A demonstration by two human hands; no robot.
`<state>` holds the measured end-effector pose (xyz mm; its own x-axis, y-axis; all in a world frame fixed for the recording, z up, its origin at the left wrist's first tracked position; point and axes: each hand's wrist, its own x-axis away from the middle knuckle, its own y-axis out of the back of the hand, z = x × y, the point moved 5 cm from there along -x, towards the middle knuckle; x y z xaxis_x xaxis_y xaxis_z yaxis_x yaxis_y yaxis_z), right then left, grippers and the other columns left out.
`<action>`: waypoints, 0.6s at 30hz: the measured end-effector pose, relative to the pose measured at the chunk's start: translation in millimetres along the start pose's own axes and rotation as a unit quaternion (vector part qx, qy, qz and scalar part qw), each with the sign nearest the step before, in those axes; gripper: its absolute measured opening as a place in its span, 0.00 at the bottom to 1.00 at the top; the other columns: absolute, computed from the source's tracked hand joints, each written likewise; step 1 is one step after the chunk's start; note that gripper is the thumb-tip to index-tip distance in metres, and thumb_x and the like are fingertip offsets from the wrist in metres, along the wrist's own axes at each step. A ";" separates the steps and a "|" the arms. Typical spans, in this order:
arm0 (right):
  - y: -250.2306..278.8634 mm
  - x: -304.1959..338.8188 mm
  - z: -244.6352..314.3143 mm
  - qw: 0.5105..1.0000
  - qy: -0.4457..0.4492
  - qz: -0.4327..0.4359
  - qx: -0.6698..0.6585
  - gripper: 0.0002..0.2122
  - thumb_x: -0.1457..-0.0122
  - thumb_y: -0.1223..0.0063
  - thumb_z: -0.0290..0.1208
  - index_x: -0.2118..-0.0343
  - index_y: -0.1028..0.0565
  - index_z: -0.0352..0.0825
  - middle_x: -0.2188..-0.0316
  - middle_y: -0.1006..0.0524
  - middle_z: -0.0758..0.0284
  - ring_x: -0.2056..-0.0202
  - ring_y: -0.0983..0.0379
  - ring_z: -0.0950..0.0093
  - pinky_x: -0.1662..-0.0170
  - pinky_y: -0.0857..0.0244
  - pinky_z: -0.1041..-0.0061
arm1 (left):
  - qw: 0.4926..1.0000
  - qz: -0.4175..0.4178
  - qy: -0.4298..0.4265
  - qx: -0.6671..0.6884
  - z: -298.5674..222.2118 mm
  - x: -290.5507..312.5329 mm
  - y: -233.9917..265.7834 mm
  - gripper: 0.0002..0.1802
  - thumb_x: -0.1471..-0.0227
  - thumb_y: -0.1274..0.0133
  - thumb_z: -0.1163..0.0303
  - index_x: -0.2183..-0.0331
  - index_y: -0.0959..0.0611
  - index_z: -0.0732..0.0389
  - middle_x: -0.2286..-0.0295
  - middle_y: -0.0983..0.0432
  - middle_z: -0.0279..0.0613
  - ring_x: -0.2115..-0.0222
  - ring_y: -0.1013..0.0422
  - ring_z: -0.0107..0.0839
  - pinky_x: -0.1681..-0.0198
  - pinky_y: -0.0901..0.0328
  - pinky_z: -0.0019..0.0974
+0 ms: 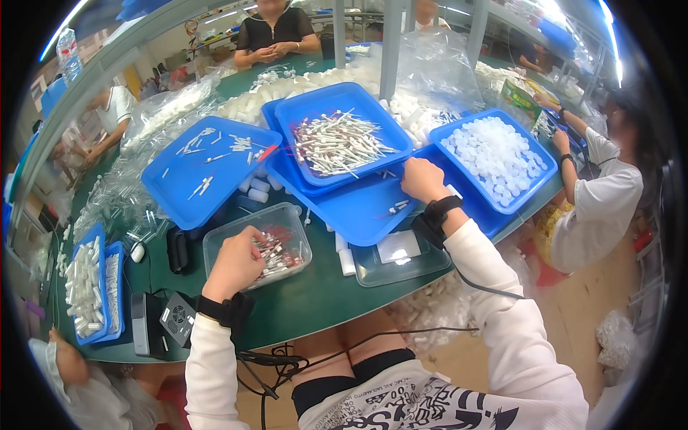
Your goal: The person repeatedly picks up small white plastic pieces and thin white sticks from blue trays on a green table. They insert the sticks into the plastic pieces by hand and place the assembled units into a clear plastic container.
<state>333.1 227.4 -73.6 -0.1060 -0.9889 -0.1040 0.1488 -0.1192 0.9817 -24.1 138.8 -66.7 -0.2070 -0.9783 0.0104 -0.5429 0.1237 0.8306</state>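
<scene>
My left hand is over the left side of a clear plastic box, its fingers closed down against small white sticks with red wires. Whatever it pinches is hidden. My right hand is closed at the right edge of a low blue tray, and I cannot make out what its fingers hold. A few white sticks lie in that tray, below the hand. Just beyond, a raised blue tray is heaped with white sticks, some with red wires.
To the right, a blue tray holds translucent white caps. A tilted blue tray with scattered sticks lies left. A clear lid rests at the green table's front edge. Black cables hang below. People work around the table.
</scene>
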 end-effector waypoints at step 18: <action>35.3 129.8 53.8 0.887 0.052 -0.036 -0.457 0.06 0.43 0.46 0.27 0.64 0.27 0.33 0.71 0.19 0.66 0.82 0.33 0.80 0.75 0.39 0.78 | 0.998 -0.043 -0.036 -0.042 14.2 7.4 8.0 0.09 0.61 0.42 0.78 0.71 0.18 0.65 0.80 0.24 0.43 0.78 0.26 0.34 0.72 0.33 0.35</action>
<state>271.7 99.6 -43.8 -0.0646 -0.9729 -0.2220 0.8855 -0.1584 0.4367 -41.5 134.9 -67.9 -0.2228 -0.9696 -0.1010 -0.4923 0.0224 0.8701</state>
